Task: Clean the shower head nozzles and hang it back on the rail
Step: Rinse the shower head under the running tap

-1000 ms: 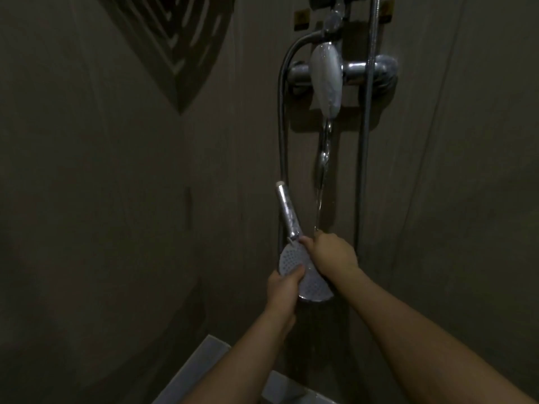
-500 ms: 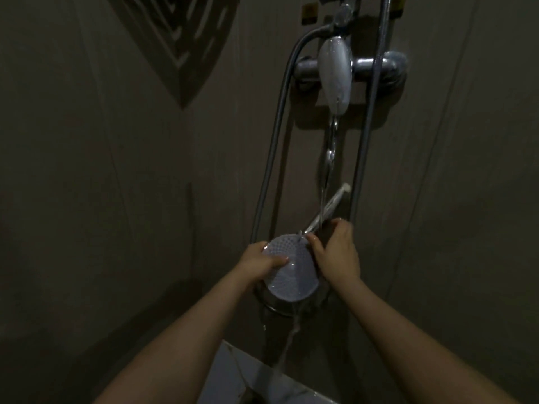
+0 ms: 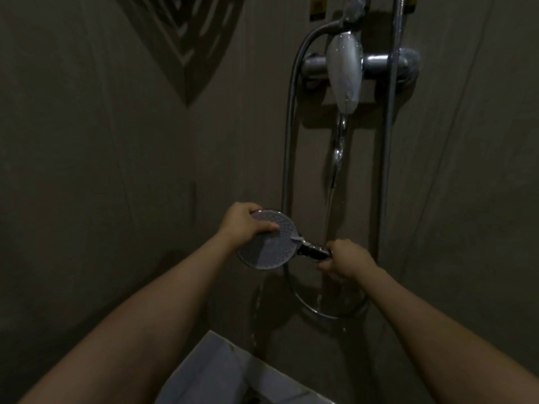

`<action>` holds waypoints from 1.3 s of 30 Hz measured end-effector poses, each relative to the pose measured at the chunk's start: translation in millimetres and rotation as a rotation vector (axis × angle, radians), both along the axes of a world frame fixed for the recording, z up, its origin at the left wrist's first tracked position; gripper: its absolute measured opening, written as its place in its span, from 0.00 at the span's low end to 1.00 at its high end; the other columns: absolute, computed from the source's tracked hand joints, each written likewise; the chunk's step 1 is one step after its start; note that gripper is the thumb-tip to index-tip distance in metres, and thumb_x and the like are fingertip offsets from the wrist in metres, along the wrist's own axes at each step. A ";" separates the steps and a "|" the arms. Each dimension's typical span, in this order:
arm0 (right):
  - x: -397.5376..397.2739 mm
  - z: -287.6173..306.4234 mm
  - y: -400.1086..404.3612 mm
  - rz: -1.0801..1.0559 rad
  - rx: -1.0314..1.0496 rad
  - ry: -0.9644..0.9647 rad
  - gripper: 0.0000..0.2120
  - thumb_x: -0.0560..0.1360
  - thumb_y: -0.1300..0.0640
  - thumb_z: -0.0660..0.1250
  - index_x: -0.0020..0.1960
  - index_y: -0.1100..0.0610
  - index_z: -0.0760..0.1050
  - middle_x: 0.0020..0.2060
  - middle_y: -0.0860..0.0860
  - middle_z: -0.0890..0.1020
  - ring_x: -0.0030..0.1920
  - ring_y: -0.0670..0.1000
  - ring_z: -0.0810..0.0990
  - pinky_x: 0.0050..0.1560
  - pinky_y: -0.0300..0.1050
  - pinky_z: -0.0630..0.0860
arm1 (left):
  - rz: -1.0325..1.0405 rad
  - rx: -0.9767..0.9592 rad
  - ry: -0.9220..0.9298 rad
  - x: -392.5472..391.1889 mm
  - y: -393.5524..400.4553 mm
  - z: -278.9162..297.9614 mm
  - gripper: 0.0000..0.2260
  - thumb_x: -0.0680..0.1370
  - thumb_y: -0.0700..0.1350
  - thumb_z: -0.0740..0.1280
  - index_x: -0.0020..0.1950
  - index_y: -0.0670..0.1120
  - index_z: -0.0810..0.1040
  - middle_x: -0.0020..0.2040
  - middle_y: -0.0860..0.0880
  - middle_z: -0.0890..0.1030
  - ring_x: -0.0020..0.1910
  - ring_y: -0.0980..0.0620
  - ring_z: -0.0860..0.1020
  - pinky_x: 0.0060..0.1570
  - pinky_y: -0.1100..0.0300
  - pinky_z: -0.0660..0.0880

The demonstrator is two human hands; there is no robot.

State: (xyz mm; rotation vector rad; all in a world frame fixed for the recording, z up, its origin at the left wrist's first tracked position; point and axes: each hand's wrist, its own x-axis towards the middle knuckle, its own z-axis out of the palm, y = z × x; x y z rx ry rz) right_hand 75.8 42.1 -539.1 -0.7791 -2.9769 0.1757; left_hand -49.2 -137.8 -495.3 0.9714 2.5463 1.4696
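The round chrome shower head (image 3: 269,247) faces up toward me, its dotted nozzle face visible. My left hand (image 3: 243,223) grips its upper left rim, thumb lying across the nozzles. My right hand (image 3: 345,259) holds the dark handle (image 3: 313,251) that points right. The metal hose (image 3: 290,118) loops from the mixer down behind the head and under my right hand. The vertical rail (image 3: 389,126) stands to the right of my hands. Water (image 3: 332,182) runs from the tap spout just left of my right hand.
The chrome mixer valve (image 3: 388,65) with a white lever (image 3: 345,74) is mounted high on the dark tiled wall. A pale ledge (image 3: 227,371) lies below between my forearms. A patterned dark tile (image 3: 186,33) fills the upper left corner.
The head has turned: its handle swung from pointing up to pointing right. My left hand moved up and left onto the rim, and my right hand dropped onto the handle.
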 end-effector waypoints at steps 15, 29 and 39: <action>56.6 -65.3 13.1 -0.064 -0.409 0.188 0.20 0.69 0.40 0.70 0.28 0.52 0.69 0.23 0.47 0.72 0.24 0.44 0.71 0.29 0.40 0.66 | 0.206 0.371 -0.414 40.8 37.2 -51.1 0.10 0.72 0.45 0.72 0.48 0.40 0.80 0.37 0.51 0.77 0.35 0.57 0.73 0.31 0.65 0.67; 78.2 -61.9 5.4 -0.195 -0.392 0.333 0.20 0.73 0.38 0.64 0.38 0.55 0.75 0.37 0.58 0.82 0.42 0.58 0.81 0.37 0.41 0.68 | 0.047 0.616 -0.819 72.2 62.6 -64.4 0.12 0.78 0.41 0.65 0.61 0.41 0.74 0.54 0.42 0.78 0.48 0.46 0.79 0.43 0.54 0.78; 80.4 -49.7 -20.0 -0.283 -0.073 0.317 0.27 0.73 0.34 0.59 0.52 0.57 0.77 0.51 0.58 0.82 0.54 0.58 0.80 0.48 0.48 0.75 | 0.168 -0.287 0.499 93.3 81.9 -51.1 0.34 0.79 0.59 0.54 0.78 0.45 0.44 0.79 0.45 0.44 0.77 0.42 0.42 0.72 0.45 0.39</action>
